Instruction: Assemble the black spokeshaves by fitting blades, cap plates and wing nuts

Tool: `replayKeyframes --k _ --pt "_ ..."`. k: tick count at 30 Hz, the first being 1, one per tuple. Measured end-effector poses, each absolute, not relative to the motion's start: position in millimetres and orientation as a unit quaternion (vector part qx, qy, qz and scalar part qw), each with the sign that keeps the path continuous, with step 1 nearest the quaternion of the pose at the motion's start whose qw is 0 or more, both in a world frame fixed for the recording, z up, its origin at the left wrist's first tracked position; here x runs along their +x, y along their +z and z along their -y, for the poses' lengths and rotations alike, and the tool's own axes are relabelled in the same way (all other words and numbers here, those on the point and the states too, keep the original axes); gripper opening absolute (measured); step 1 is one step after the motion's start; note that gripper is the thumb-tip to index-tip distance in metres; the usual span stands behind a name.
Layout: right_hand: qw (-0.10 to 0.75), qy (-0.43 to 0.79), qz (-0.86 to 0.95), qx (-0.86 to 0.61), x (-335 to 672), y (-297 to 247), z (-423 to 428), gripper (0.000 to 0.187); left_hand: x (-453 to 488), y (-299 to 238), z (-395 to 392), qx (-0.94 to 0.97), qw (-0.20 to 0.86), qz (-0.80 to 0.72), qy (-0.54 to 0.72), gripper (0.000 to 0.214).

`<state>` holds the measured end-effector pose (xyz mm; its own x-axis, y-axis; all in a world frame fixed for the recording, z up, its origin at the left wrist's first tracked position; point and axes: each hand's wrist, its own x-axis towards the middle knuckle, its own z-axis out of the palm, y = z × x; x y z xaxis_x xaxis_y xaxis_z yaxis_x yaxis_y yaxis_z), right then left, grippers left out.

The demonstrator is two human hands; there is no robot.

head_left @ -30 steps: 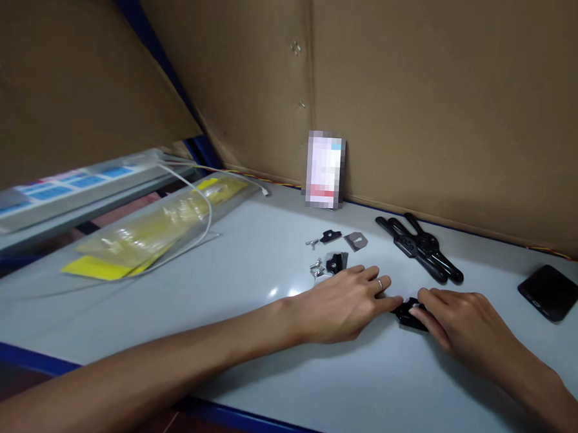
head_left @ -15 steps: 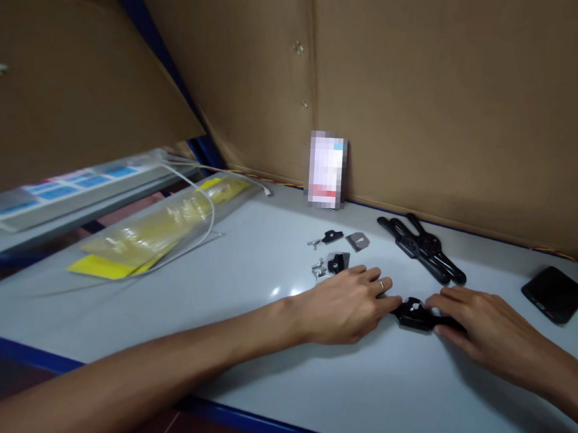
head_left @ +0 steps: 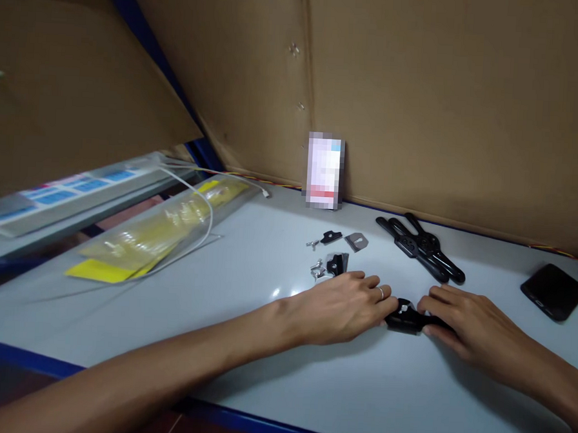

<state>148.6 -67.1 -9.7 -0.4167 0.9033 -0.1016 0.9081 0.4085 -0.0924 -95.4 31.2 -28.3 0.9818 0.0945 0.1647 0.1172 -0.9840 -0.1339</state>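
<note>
A black spokeshave [head_left: 404,317] lies between my hands at or just over the table, a silver-coloured screw showing on its middle. My left hand [head_left: 349,307], a ring on one finger, is closed at its left end and hides that handle. The right handle is wrapped by the fingers of my right hand [head_left: 462,319]. Beyond my left hand lie a black cap plate [head_left: 335,264] on metal blades, and silver thumbscrews [head_left: 318,268]. Farther back are another black cap plate [head_left: 331,237], a flat slotted blade [head_left: 357,241] and a small screw [head_left: 313,244].
Several crossed black spokeshave bodies [head_left: 420,246] lie behind my right hand. A black phone [head_left: 553,292] rests at the right. One lit, blurred-out screen [head_left: 325,171] leans on the cardboard wall [head_left: 445,102]. Leftward are a plastic sleeve with yellow sheets [head_left: 157,235], a white cable [head_left: 212,212] and a power strip [head_left: 67,192].
Both hands and the spokeshave have shifted slightly to the left, the right hand more than the left. The loose parts lie as before; the view has moved a little.
</note>
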Motion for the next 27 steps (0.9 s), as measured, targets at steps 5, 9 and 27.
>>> replayKeyframes --k 5,9,27 --pt "0.007 -0.075 -0.845 0.530 152.4 -12.8 66.5 0.006 -95.7 -29.1 -32.2 -0.995 0.044 0.042 -0.081 0.008" --pt "-0.010 -0.073 -0.846 0.527 152.6 -12.6 66.3 0.008 -96.2 -29.8 -33.7 -0.996 0.026 0.039 -0.080 0.007" --pt "0.021 -0.082 -0.841 0.535 146.6 -5.3 65.7 0.013 -96.7 -30.9 -34.5 -0.996 0.021 0.053 -0.075 0.009"
